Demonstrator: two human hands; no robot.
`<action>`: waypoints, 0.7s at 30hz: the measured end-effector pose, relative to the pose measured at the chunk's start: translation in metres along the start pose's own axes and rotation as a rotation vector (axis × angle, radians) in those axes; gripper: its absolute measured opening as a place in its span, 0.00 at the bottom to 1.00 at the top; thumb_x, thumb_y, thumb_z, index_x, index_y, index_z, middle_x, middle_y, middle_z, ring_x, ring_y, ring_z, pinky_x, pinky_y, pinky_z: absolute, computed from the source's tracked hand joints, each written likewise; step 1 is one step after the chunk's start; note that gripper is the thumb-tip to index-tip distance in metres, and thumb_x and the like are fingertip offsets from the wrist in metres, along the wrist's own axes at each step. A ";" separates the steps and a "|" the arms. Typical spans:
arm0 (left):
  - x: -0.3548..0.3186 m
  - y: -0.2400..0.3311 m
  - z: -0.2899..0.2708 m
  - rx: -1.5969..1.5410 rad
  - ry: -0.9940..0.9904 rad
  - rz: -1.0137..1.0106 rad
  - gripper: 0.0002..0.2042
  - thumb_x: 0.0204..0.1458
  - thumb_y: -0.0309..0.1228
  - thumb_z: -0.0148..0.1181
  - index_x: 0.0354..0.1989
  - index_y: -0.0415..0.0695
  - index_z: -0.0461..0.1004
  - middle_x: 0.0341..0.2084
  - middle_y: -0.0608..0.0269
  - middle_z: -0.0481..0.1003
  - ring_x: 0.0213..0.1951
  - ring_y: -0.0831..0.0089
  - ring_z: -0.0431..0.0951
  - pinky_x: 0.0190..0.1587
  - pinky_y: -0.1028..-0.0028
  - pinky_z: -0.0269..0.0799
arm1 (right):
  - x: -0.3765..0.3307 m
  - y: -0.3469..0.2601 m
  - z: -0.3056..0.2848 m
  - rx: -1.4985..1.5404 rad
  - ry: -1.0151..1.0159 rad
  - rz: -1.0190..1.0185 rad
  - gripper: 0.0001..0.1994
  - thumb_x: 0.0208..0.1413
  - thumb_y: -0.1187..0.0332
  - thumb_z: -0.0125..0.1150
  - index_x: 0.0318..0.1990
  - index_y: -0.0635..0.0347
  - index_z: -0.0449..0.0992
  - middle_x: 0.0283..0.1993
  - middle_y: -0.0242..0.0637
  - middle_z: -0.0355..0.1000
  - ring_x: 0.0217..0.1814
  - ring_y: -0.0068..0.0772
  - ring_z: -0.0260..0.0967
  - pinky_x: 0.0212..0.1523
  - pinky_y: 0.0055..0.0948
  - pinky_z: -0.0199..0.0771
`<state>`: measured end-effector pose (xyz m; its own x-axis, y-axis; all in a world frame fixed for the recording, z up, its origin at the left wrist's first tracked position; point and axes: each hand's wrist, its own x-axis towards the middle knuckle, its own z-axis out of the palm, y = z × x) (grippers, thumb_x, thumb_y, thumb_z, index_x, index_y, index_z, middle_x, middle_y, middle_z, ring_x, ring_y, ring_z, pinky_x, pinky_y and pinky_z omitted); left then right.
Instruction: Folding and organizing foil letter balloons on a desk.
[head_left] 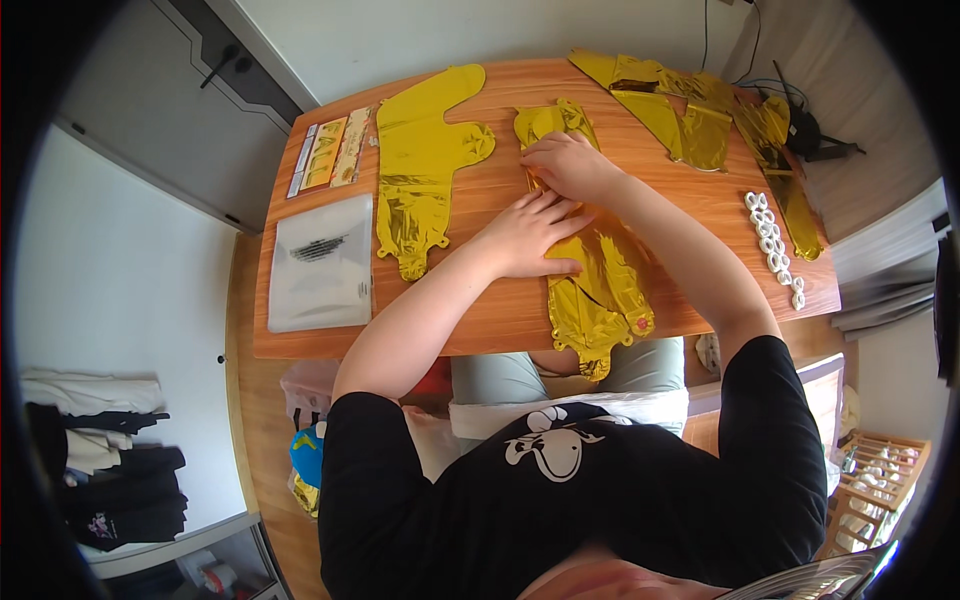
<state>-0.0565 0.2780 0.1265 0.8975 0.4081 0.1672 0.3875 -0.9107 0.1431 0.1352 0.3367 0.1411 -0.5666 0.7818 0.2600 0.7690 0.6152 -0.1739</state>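
Observation:
A flat gold foil balloon [596, 290] lies before me, its lower tabbed end hanging over the table's front edge. My left hand [538, 236] rests flat across its middle with the fingers apart. Just beyond it, my right hand [572, 166] bends its fingers down onto the upper part of the same balloon, seemingly gripping the foil; the fingertips are partly hidden. To the left a second gold foil balloon [415, 160] is spread out flat. More gold foil balloons [700, 115] lie at the far right, one of them [795, 205] reaching down the right side.
On the wooden table's [480, 300] left side are a printed card pack [330, 152] and a clear plastic sleeve [320, 285] with thin dark sticks. Small white rolls [768, 235] line the right side, below a black device with cables [815, 130].

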 end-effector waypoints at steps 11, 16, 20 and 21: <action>0.007 -0.001 0.000 0.061 -0.005 0.007 0.46 0.53 0.69 0.55 0.76 0.54 0.59 0.75 0.53 0.56 0.77 0.48 0.50 0.77 0.51 0.44 | -0.003 0.006 -0.004 -0.016 0.150 -0.063 0.13 0.63 0.62 0.59 0.53 0.48 0.81 0.54 0.31 0.77 0.62 0.40 0.70 0.64 0.44 0.67; -0.001 -0.005 0.006 0.058 -0.029 -0.025 0.46 0.53 0.71 0.53 0.76 0.57 0.57 0.77 0.57 0.54 0.77 0.49 0.49 0.78 0.52 0.44 | -0.052 -0.015 -0.039 0.024 -0.003 0.223 0.14 0.60 0.63 0.62 0.52 0.53 0.79 0.52 0.38 0.74 0.57 0.44 0.74 0.55 0.44 0.75; 0.009 0.004 -0.003 0.087 -0.125 -0.047 0.46 0.54 0.71 0.53 0.79 0.62 0.51 0.78 0.61 0.50 0.78 0.50 0.46 0.78 0.53 0.41 | -0.146 -0.003 -0.040 -0.187 -0.209 0.289 0.14 0.62 0.67 0.61 0.55 0.54 0.76 0.53 0.40 0.71 0.49 0.45 0.76 0.49 0.39 0.79; 0.002 0.003 -0.003 0.087 -0.125 -0.062 0.46 0.54 0.71 0.53 0.79 0.62 0.51 0.78 0.61 0.50 0.78 0.50 0.46 0.78 0.53 0.41 | -0.156 -0.031 -0.051 0.069 -0.121 0.367 0.15 0.64 0.67 0.60 0.58 0.54 0.75 0.53 0.41 0.70 0.48 0.44 0.76 0.49 0.37 0.79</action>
<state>-0.0538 0.2762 0.1299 0.8886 0.4571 0.0369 0.4544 -0.8885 0.0631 0.2152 0.1909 0.1547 -0.2920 0.9548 0.0552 0.9075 0.2948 -0.2993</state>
